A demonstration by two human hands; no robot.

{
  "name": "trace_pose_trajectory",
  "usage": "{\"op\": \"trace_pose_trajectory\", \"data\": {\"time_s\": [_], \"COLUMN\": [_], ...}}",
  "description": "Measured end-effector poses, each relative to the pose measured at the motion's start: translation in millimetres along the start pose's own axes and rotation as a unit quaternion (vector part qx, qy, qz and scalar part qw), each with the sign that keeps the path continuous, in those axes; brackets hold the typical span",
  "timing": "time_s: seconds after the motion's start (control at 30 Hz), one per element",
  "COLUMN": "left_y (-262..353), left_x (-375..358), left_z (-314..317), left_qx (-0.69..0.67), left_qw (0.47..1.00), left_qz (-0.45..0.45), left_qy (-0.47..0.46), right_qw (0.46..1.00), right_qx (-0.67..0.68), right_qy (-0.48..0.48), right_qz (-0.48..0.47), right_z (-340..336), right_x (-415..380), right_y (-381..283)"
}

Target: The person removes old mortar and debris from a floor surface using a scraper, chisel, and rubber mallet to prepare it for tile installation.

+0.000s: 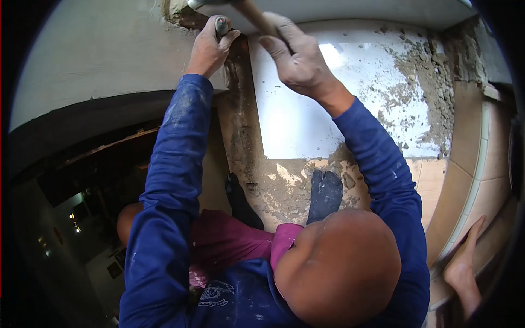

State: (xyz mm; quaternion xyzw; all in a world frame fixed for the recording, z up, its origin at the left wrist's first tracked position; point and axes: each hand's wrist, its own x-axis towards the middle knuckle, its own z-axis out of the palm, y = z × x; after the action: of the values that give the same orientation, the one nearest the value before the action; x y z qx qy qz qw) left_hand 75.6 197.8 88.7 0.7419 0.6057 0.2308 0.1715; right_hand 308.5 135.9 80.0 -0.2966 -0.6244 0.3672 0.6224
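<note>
Smooth grey plastered wall is meeting a rough, broken edge that looks only partly chipped out, jagged masonry remaining, while crumbly grey-brown rubble is littering a glossy white rectangular panel. Near that edge, the dusty left hand is clenching a round-ended, chisel-like tool, its far end hidden; the dusty right hand is wrapping its fingers around a blurred, wooden-handled hammer.
</note>
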Motion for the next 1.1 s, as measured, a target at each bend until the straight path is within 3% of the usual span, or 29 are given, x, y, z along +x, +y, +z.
{"op": "trace_pose_trajectory", "data": {"time_s": [0.03,0.07,0.13,0.23,0.3,0.33,0.37,0.47,0.5,0.6,0.63,0.67,0.73,0.83,0.93,0.97,1.0,1.07,1.1], "left_y": [2.5,5.3,10.7,4.1,-0.8,-4.9,-6.5,-7.7,-10.1,-9.3,-7.4,-6.5,-11.5,-16.3,-26.0,-23.2,-21.5,-21.7,-18.4], "left_x": [1.3,1.6,2.6,5.9,6.3,3.3,1.7,-1.5,0.3,-1.5,-4.3,-3.5,-5.6,-6.1,-10.8,-11.6,-12.3,-12.1,-12.3], "left_z": [0.2,-0.1,-3.4,-5.3,-4.2,-2.5,-2.0,-1.2,2.6,4.4,2.9,2.5,5.7,8.3,11.7,12.5,13.0,17.2,15.7], "left_qx": [0.001,0.014,0.042,0.043,0.036,0.028,0.021,0.019,-0.010,-0.012,0.001,-0.003,-0.012,-0.028,-0.047,-0.046,-0.044,-0.054,-0.048], "left_qw": [1.000,1.000,0.999,0.998,0.998,0.999,0.999,0.999,1.000,1.000,1.000,1.000,1.000,0.998,0.998,0.998,0.999,0.998,0.998], "left_qz": [0.008,0.009,0.011,0.008,0.024,0.025,0.030,-0.016,-0.003,0.003,0.000,-0.007,-0.022,0.015,0.010,0.009,0.007,-0.006,-0.017], "left_qy": [-0.012,-0.016,-0.022,-0.049,-0.044,-0.039,-0.029,-0.021,-0.001,0.021,0.023,0.023,0.019,0.047,0.036,0.035,0.030,0.042,0.037], "right_qw": [0.998,0.974,0.981,0.996,0.996,0.994,0.972,0.987,0.997,0.992,1.000,0.963,0.944,0.998,0.996,0.958,0.962,0.980,0.993], "right_qx": [-0.051,-0.140,-0.141,0.009,-0.009,-0.095,-0.156,-0.136,-0.072,0.106,-0.010,-0.173,-0.172,-0.018,-0.063,-0.163,-0.155,-0.158,-0.090], "right_qy": [-0.022,-0.120,-0.081,0.091,0.080,0.039,-0.127,-0.078,-0.036,0.055,-0.006,-0.163,-0.215,-0.007,-0.022,-0.190,-0.183,-0.118,-0.073], "right_qz": [0.027,0.135,0.108,-0.009,-0.027,-0.037,0.121,-0.030,-0.002,-0.050,-0.017,0.127,0.182,-0.058,-0.053,0.140,0.127,0.009,-0.011], "right_z": [1.0,-3.6,-7.8,-6.5,7.4,6.9,0.5,-10.3,-10.2,5.9,-0.8,-6.7,-18.1,-7.2,2.9,-5.3,-10.8,-16.0,-9.3], "right_x": [-5.1,-7.5,-14.7,-12.6,-23.5,-23.9,-17.1,0.2,5.5,-3.5,-9.6,0.3,11.5,13.2,-1.8,4.7,8.8,17.6,11.4], "right_y": [7.9,13.6,15.0,-28.2,-1.5,17.8,23.2,-0.8,-15.3,-16.6,2.6,10.1,2.1,-18.1,22.4,28.1,31.4,3.4,-1.8]}}
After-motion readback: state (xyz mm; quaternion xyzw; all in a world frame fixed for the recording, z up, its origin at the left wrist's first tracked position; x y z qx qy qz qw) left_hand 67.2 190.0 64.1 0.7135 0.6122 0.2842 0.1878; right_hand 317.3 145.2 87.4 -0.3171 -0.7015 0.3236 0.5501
